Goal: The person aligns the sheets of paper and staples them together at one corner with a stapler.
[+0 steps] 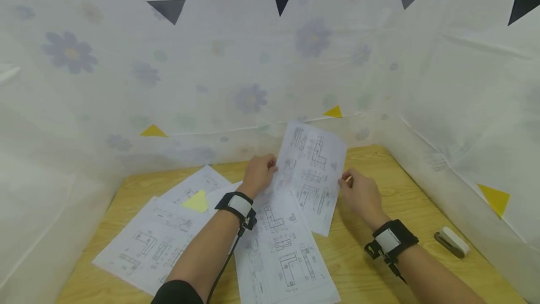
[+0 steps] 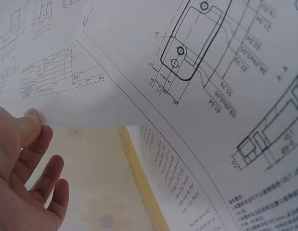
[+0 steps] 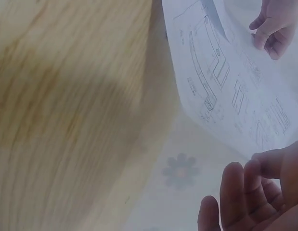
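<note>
The drawing sheet [image 1: 312, 177] is lifted off the table [image 1: 379, 229] at twelve o'clock, pinched by the left hand [image 1: 260, 172] at nine and the right hand [image 1: 360, 196] at three. Light and floppy, it seems best held by opposite edges.

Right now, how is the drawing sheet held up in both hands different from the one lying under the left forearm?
The held sheet is lifted and tilted toward the back wall, pinched at its edges by the left hand and right hand; the flat sheet lies on the wooden table, touched by neither hand. Both are white pages printed with similar black technical drawings.
</note>
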